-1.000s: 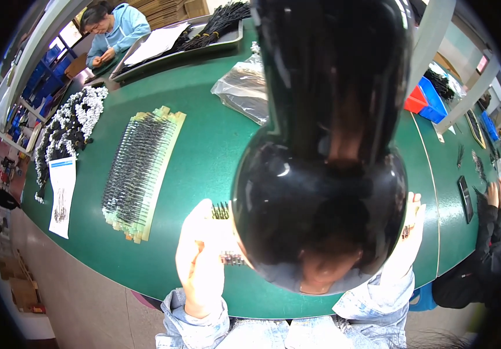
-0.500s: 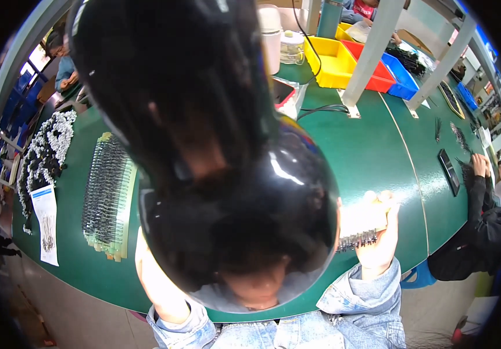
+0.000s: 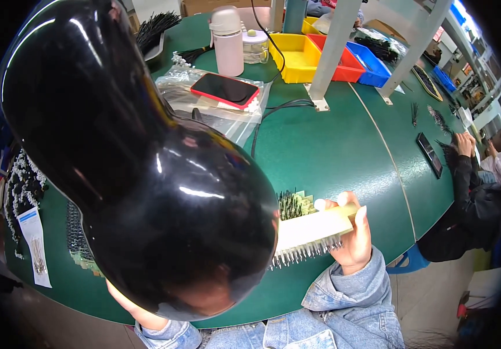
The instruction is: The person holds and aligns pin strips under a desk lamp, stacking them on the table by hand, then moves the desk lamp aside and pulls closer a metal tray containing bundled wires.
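Observation:
A big glossy black rounded object (image 3: 175, 198), like a lamp head, blocks the middle and left of the view. My right hand (image 3: 356, 244) grips the right end of a pale, brightly lit board (image 3: 314, 228), thumb and fingers around its edge. Thin metal pins stick out along its near side. Behind it shows a greenish board piece with black upright leads (image 3: 294, 203). My left hand (image 3: 134, 308) shows only at its wrist side; the black object covers its fingers. Partly hidden at the left lies a group of boards with dense dark leads (image 3: 79, 238).
Black-and-white parts (image 3: 22, 186) and a white packet (image 3: 35, 247) lie at far left. A red-edged phone (image 3: 225, 90) rests on clear plastic. A pink bottle (image 3: 228, 49), yellow bin (image 3: 297, 58) and metal post (image 3: 327, 64) stand behind. A co-worker's hands (image 3: 465, 143) are at right.
The view has shifted, and the black object now sits further left in it. More of the board in my right hand shows, with its pins, and the phone has come into fuller sight.

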`<state>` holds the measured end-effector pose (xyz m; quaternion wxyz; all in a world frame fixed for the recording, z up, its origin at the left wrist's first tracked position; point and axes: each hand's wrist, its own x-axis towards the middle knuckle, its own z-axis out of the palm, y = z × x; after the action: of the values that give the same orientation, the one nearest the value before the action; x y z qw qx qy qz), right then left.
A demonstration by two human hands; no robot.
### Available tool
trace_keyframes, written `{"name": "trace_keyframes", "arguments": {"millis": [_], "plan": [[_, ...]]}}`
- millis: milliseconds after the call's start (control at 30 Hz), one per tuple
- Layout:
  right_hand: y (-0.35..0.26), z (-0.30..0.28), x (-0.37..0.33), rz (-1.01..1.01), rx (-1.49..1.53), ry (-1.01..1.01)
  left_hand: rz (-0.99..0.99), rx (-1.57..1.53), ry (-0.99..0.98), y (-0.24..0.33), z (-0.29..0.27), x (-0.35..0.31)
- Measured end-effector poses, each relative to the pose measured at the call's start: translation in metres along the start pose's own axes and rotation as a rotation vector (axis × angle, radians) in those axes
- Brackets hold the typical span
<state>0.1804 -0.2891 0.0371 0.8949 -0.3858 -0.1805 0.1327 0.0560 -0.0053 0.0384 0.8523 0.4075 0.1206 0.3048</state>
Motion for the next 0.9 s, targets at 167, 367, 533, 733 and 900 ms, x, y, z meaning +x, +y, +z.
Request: {"name": "trace_keyframes", "arguments": {"millis": [167,367,533,733,900], "plan": [[-0.002,-0.005,0.002,0.195,0.239,0.197,0.013,-0.104,-0.299,0.010,-0.028,0.007],[0.004,-0.007,0.001,0.259,0.121,0.226,0.030,0.222,-0.112,0.008,-0.089,-0.002],[0.004,-0.009,-0.002,0.207,0.037,0.142,0.114,0.305,0.006,0.007,-0.083,-0.002],[0.002,0.000,-0.001,0.154,-0.154,0.041,0.057,0.331,0.186,0.007,-0.066,0.001],[0.001,-0.002,-0.001,0.158,-0.177,0.021,0.006,0.286,-0.014,0.014,-0.047,0.002]]}}
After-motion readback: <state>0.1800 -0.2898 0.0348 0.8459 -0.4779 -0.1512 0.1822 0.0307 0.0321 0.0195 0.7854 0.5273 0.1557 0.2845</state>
